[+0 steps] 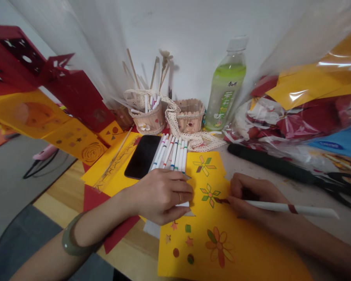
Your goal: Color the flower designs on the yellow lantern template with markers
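My right hand (pixel 256 199) is closed around a white marker (pixel 276 206) with a dark red band. Its dark tip meets the middle flower drawing (pixel 210 195) on a yellow paper (pixel 199 222). My left hand (pixel 163 195) rests palm down at the paper's left edge, fingers curled. Something white (pixel 183 203) shows beneath those fingers, but what it is stays hidden. Just beyond them lies a row of several white markers (pixel 172 150) with coloured bands. Another petal flower (pixel 219 246) and small coloured shapes (pixel 188 228) are on the paper's near part; a third flower (pixel 204 166) is farther up.
A black phone (pixel 142 157) lies left of the markers. Behind are a decorated pen cup (pixel 149 121), a small basket (pixel 190 117), lace ribbon (pixel 203 142) and a green drink bottle (pixel 226 88). Scissors (pixel 343 187) and plastic-wrapped papers (pixel 307 113) lie right; red paper cutouts (pixel 78 99) stand left.
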`<state>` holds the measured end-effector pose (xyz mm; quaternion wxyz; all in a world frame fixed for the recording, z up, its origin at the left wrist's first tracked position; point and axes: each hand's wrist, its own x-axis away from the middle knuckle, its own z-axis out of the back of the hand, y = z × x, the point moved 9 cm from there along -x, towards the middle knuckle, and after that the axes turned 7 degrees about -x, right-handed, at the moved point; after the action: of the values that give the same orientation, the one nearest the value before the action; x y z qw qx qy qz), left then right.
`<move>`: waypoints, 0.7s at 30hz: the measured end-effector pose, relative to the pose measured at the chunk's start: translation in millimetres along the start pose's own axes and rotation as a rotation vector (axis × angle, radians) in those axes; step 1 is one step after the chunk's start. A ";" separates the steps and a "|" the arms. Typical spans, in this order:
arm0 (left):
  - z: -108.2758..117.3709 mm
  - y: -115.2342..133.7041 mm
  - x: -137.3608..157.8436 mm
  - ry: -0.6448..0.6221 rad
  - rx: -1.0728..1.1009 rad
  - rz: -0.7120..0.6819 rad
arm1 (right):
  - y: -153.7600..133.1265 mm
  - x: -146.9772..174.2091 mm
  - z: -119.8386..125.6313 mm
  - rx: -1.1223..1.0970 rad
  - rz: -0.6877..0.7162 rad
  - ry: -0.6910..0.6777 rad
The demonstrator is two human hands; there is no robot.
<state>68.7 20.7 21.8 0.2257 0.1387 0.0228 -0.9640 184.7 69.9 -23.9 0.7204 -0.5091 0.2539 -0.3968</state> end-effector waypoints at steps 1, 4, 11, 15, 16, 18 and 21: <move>0.0 0.0 0.0 0.000 0.002 -0.001 | 0.7 0.0 -0.1 -0.001 0.001 0.000; 0.3 -0.2 0.2 0.005 0.003 -0.001 | 3.1 0.1 1.1 0.016 0.000 0.012; -0.5 -0.5 -0.3 0.005 0.006 0.001 | 1.2 0.8 0.2 0.035 -0.008 -0.008; 0.1 -0.5 -0.8 0.006 0.008 0.001 | 1.0 0.6 1.6 0.032 -0.003 0.010; 0.4 -0.6 -1.0 0.007 0.009 0.001 | 1.4 0.5 1.8 0.030 -0.001 0.013; 1.0 -0.8 -1.3 0.008 0.007 0.004 | 1.9 0.4 1.2 0.028 0.002 0.007; 0.9 -0.4 -1.3 0.004 0.013 0.002 | 0.7 0.1 0.9 0.018 0.008 -0.001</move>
<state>69.4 21.6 23.0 0.2259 0.1422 0.0170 -0.9636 185.6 70.4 -24.2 0.7266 -0.5017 0.2521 -0.3960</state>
